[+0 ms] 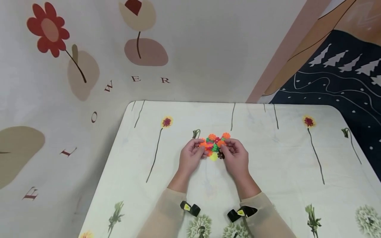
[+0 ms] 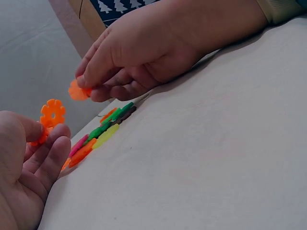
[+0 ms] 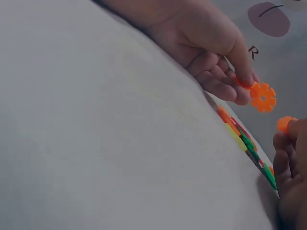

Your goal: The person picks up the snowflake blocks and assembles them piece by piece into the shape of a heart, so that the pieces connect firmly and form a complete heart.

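Note:
My left hand (image 1: 190, 158) pinches an orange plastic notched flower disc (image 3: 263, 97) with a hole in its middle. Another orange piece (image 2: 42, 137) shows between the same fingertips and appears joined to it. Facing it, my right hand (image 1: 238, 159) pinches a second orange disc (image 2: 78, 90) between thumb and forefinger. The two hands' discs are apart in the wrist views. Beneath the hands, several loose discs lie flat on the table, among them a yellow disc (image 1: 213, 157), a dark brown disc (image 1: 221, 155) and a green disc (image 1: 215, 147).
A pale cloth with printed flowers covers the table (image 1: 282, 158). Behind it stands a wall (image 1: 208, 66) with printed flowers and letters. A dark panel with white trees (image 1: 342, 76) is at the right. Both wrists wear black straps (image 1: 190, 208).

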`<state>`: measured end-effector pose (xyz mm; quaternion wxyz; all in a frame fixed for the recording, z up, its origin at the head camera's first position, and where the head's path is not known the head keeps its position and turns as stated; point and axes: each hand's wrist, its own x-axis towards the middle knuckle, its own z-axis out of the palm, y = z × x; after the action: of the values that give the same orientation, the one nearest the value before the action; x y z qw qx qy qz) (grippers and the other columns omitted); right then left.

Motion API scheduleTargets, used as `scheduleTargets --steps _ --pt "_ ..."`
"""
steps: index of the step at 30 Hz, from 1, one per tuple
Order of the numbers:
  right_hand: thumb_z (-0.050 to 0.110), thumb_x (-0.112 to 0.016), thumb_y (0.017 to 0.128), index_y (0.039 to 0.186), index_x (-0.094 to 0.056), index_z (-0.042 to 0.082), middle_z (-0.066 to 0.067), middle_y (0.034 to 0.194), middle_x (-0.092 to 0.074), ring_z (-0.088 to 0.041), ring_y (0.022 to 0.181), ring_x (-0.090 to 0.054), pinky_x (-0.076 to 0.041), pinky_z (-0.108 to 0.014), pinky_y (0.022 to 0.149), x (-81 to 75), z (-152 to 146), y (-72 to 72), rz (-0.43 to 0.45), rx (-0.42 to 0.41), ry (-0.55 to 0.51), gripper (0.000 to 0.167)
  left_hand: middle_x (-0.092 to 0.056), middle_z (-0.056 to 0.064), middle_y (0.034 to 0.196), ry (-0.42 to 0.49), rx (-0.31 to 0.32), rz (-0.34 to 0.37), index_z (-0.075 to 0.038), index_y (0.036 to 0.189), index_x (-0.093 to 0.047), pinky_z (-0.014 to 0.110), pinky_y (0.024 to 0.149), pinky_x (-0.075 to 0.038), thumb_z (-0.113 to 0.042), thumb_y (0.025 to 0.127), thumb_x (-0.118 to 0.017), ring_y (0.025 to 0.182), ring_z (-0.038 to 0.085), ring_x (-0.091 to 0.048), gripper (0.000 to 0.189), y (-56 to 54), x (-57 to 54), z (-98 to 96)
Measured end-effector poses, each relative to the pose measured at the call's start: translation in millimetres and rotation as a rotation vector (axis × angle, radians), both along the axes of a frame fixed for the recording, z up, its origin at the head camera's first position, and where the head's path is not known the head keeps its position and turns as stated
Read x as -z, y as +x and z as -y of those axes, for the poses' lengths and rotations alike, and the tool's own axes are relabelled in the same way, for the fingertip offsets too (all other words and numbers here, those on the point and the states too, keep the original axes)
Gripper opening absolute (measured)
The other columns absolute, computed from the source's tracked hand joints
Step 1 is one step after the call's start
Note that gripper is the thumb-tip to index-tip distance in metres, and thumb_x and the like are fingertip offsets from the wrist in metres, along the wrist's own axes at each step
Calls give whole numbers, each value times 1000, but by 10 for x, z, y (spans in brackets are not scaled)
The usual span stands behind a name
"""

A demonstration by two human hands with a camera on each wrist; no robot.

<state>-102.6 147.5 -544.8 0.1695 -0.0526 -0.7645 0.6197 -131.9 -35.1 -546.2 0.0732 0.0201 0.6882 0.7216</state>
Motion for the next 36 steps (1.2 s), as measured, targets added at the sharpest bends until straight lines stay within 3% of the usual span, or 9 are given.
scheduleTargets --steps 3,6,13,20,36 --pt "-3 -73 99 117 -69 -3 -19 98 -70 -18 81 -72 -63 -24 73 12 -9 -12 3 -30 -156 18 -72 15 100 -3 3 7 -1 128 -67 29 75 -65 2 104 -63 83 20 -75 25 -4 -10 -2" --pt "-2 -73 100 118 -69 -5 -21 100 -70 -19 82 -73 -64 -27 76 15 -20 -14 28 -71 -220 19 -72 15 99 3 10 0 0 128 -67 30 76 -65 3 104 -63 84 21 -75 24 0 -24 -9" --pt "-2 -74 100 118 -69 -3 -21 99 -72 -25 84 -75 -65 -32 78 19 -28 -2 83 -122 -226 19 -71 17 98 12 9 1 1 126 -67 33 79 -66 4 104 -63 87 27 -75 23 15 -48 -20" --pt "-4 -70 101 125 -66 -6 -20 99 -71 -20 83 -75 -65 -32 80 14 -27 -14 97 -120 -287 25 -71 18 97 -1 30 -8 1 124 -67 34 79 -66 5 103 -64 86 26 -75 21 9 -31 -10" --pt "-2 -76 98 117 -71 -5 -20 95 -73 -23 78 -76 -66 -33 77 -19 -14 -14 175 -128 -291 20 -71 18 92 37 34 -56 7 116 -71 32 73 -66 8 100 -68 80 26 -76 16 -5 -6 15"
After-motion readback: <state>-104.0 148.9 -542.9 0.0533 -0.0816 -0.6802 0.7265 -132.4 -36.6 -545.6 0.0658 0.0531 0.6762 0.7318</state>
